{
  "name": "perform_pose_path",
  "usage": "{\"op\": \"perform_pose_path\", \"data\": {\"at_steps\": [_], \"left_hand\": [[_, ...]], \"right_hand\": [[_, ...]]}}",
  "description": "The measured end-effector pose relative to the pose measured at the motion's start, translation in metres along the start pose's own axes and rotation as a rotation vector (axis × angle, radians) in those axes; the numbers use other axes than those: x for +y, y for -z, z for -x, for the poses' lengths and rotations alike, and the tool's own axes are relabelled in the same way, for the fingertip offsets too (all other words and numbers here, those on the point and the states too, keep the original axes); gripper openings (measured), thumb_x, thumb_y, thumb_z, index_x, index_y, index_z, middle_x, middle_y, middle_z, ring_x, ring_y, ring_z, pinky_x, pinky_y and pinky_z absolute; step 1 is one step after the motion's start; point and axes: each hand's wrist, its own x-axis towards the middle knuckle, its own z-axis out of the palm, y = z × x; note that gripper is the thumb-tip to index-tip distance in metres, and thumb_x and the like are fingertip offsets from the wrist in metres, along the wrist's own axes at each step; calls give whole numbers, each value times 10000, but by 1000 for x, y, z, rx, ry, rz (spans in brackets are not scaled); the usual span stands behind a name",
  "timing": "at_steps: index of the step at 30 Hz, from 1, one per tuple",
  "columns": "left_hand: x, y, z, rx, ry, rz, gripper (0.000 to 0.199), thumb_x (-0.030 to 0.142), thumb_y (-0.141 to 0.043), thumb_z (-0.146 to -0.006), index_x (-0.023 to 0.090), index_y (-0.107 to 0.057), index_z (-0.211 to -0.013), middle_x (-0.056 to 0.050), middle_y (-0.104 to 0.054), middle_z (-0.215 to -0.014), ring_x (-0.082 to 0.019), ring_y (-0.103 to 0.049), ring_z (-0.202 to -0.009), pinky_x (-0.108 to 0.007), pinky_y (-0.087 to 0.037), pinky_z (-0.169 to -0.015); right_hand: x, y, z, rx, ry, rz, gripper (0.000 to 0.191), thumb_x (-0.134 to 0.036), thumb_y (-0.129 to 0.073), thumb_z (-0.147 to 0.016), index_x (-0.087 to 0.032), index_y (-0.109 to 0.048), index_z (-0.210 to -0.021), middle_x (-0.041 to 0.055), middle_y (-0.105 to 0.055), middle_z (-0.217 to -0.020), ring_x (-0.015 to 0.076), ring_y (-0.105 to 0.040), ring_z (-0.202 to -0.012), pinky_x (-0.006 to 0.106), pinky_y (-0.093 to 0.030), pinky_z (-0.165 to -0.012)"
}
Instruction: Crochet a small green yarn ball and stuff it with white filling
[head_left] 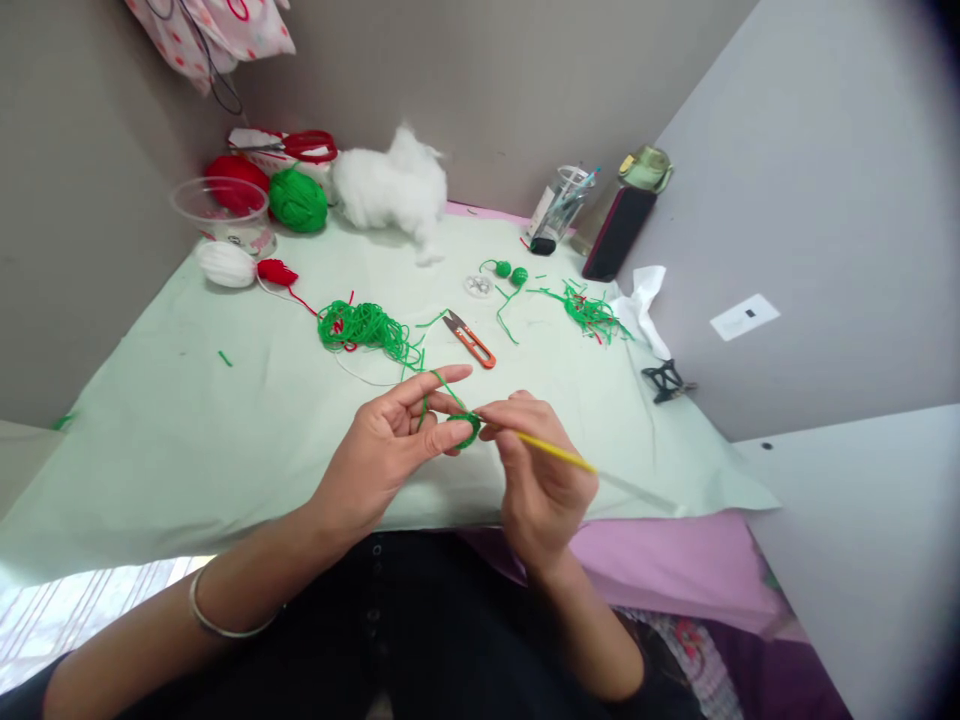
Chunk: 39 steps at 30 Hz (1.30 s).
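Note:
Between the thumb and fingers of my left hand [397, 425] is a small round green crochet piece [469, 433]. A strand of green yarn [448, 388] runs over that hand's raised index finger down to the piece. My right hand [544, 470] grips a crochet hook [559, 453] with a yellow handle, its tip at the edge of the piece. Just beyond my fingers lies a loose green yarn tangle [367, 330] with bits of red in it. Orange thread snips [471, 340] rest on the cloth close by.
At the back left stand a clear plastic tub [221, 215], a green yarn ball [298, 198], red scissors [309, 146] and white stuffing [394, 185]. Two green crocheted balls [519, 276], yarn scraps [592, 312], a phone [621, 232] and a black claw clip [666, 381] are to the right.

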Motion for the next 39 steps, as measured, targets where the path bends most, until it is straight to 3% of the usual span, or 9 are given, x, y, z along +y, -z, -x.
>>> {"op": "perform_pose_path", "data": {"at_steps": [4,7,10,14,22,26,30,36,39], "left_hand": [[1,0,-1,-24,188,157,382,236,-830,-843,228,-773,-1221,53,-601,-711,-15,-447,-547,-152,-511,-685],[4,2,-3,-12,263,219,297,224,-820,-854,189,-804,-1148,115,-406,-564,11,-230,-449,-135,-513,-677],[4,3,-4,5,173,160,288,213,-836,-832,223,-813,-1119,91,-514,-654,17,-339,-472,-146,-527,-694],[-1,4,-3,-38,76,2,347,244,-856,-816,281,-800,-1156,50,-641,-838,-21,-558,-599,-172,-533,-700],[-2,8,-1,-7,47,-98,319,265,-831,-836,295,-797,-1151,32,-630,-920,-30,-566,-608,-206,-529,-681],[-2,7,0,27,13,-180,320,271,-828,-830,296,-797,-1147,21,-633,-900,-68,-626,-688,-179,-486,-607],[-3,5,3,94,-80,-351,324,205,-775,-859,270,-786,-1176,29,-626,-797,-76,-606,-685,-193,-494,-662],[-6,0,5,161,-361,-531,287,114,-753,-835,230,-810,-1092,9,-652,-920,-66,-571,-705,-208,-509,-727],[-5,-1,5,135,-270,-471,320,150,-773,-832,226,-799,-1142,13,-653,-878,-60,-556,-653,-208,-508,-681]], "right_hand": [[2,3,3,-29,228,259,280,-94,-640,-954,-269,-748,-1144,45,-796,-1064,169,-742,-907,457,-433,-1056],[0,6,-1,67,4,14,240,-126,-594,-984,-263,-748,-1108,14,-787,-945,154,-711,-795,447,-482,-1014],[-2,6,-5,92,-232,-266,204,-213,-571,-1010,-277,-761,-1046,4,-754,-878,154,-654,-713,400,-550,-850],[-2,3,-5,15,-349,-375,163,-244,-626,-992,-279,-783,-1021,17,-761,-918,161,-659,-786,338,-538,-764],[4,6,-3,26,-513,-580,172,-319,-564,-1033,-260,-722,-1000,-1,-752,-884,131,-657,-720,316,-538,-735],[0,10,-4,6,-400,-389,172,-265,-539,-1042,-254,-707,-1012,-13,-761,-905,118,-668,-692,358,-557,-860],[-7,14,-2,-65,-150,-65,212,-159,-503,-1037,-251,-691,-1069,-19,-788,-973,104,-683,-674,450,-448,-1109],[-5,5,6,-64,154,196,209,-156,-459,-1045,-218,-658,-1062,23,-805,-948,150,-748,-769,496,-397,-1080],[-2,0,8,-7,214,192,186,-170,-481,-1042,-215,-662,-1029,27,-805,-944,163,-766,-802,489,-411,-1069]]}}
